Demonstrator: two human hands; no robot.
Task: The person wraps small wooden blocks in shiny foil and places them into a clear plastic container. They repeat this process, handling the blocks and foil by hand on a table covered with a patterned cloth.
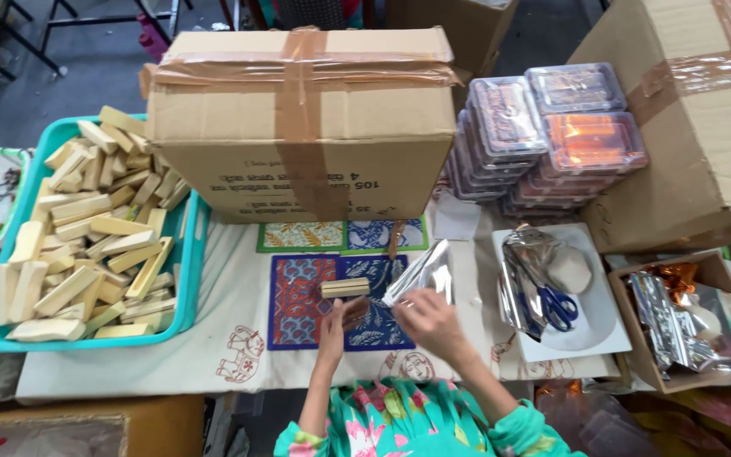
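Observation:
My left hand (pixel 334 326) holds a pale rectangular bar (pixel 345 288) over a patterned red and blue cloth (pixel 298 305) on the table. My right hand (pixel 427 320) sits just to the right of it, with its fingers at the lower edge of a shiny silver foil sheet (pixel 420 272) that rises up and to the right. Both arms wear teal sleeves with pink flowers.
A teal tray (pixel 188 279) piled with several pale bars stands at the left. A taped cardboard box (pixel 298 127) stands behind. Stacked clear plastic boxes (pixel 552 127) sit at the right. A white plate (pixel 598 326) carries blue-handled scissors (pixel 556 305) and foil. Another box (pixel 636 338) holds foil wrappers.

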